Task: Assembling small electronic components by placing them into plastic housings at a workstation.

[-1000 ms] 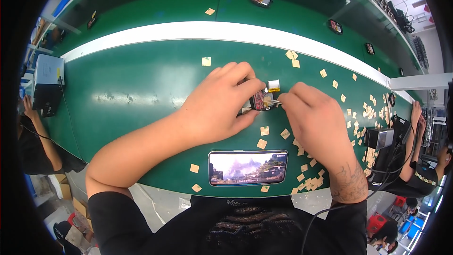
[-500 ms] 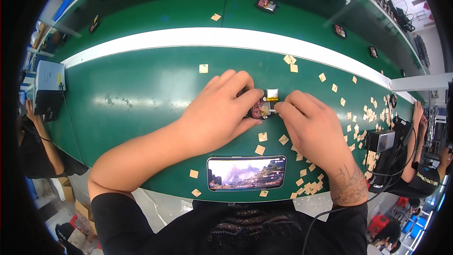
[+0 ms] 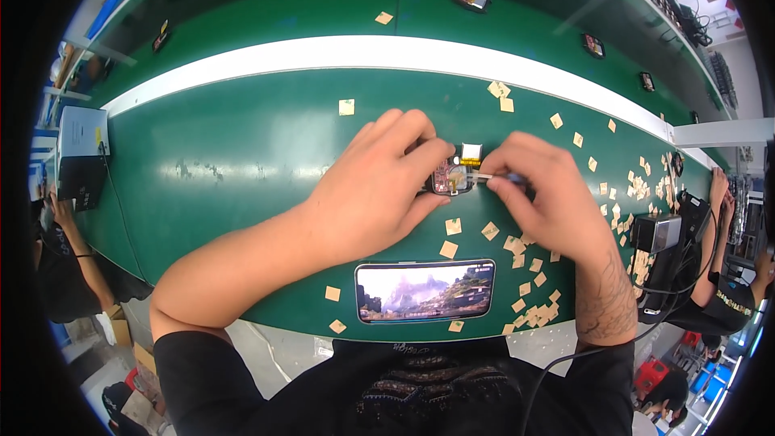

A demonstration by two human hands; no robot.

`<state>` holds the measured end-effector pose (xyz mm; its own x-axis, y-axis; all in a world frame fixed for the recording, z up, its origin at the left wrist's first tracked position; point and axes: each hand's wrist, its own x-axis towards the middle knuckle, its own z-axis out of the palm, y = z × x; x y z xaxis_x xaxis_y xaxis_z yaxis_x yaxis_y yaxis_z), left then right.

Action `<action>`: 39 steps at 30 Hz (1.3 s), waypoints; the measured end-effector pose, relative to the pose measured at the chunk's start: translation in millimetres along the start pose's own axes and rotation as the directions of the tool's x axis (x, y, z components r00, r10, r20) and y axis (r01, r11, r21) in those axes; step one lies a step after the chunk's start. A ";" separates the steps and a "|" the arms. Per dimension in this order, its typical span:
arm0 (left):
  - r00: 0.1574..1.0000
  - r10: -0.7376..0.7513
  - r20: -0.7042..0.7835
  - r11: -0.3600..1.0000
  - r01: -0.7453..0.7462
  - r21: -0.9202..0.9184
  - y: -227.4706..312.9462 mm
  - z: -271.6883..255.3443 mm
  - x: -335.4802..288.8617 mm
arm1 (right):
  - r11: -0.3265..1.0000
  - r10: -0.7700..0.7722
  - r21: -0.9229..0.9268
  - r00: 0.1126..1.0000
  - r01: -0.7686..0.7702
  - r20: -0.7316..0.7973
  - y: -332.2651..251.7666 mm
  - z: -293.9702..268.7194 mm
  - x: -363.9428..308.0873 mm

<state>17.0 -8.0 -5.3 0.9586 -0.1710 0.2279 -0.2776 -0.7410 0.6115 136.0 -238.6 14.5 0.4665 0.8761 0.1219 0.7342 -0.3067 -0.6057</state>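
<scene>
- L hand (image 3: 375,186) curled over small pinkish device (image 3: 449,178), thumb + index pinching its left edge, device flat on green table (image 3: 242,153).
- R hand (image 3: 549,198) fingers closed on thin tool (image 3: 484,178) (tip at device's right side).
- Small yellow-white part (image 3: 471,153) just above device.
- Phone (image 3: 425,291) near table's front edge, tan squares (image 3: 517,262) scattered around.

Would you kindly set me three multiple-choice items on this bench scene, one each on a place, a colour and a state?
1. Where does the phone lie?
A. at the belt's near edge
B. beyond the white stripe
C. on the grey box

2. What colour is the belt?
A. blue
B. green
C. red

3. What does the left hand do?
A. hangs free
B. holds the phone
C. pinches a small part

Answers: 1 A, it lies just before the person's chest. 2 B, the surface is green. 3 C, thumb and fingers close on the part beside the right hand.
</scene>
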 end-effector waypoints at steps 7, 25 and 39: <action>1.000 0.021 -0.020 0.992 -0.023 -0.125 -4.0 -1.6 -0.5 | 0.974 0.086 0.218 0.993 -0.065 -0.084 -4.1 3.4 11.5; 0.964 0.258 0.065 0.951 -0.265 0.161 -8.9 0.9 -8.2 | 0.954 0.023 0.295 0.996 -0.048 0.086 5.5 -4.4 3.1; 0.971 0.237 -0.011 0.966 -0.235 0.105 -3.7 1.0 -6.2 | 0.988 0.065 0.146 0.993 -0.049 -0.102 -18.6 24.8 -3.0</action>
<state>12.1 -4.9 -9.8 0.8645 -0.3346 0.3751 -0.4867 -0.7438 0.4582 108.6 -226.2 5.9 0.5610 0.8117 0.1625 0.6306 -0.2919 -0.7191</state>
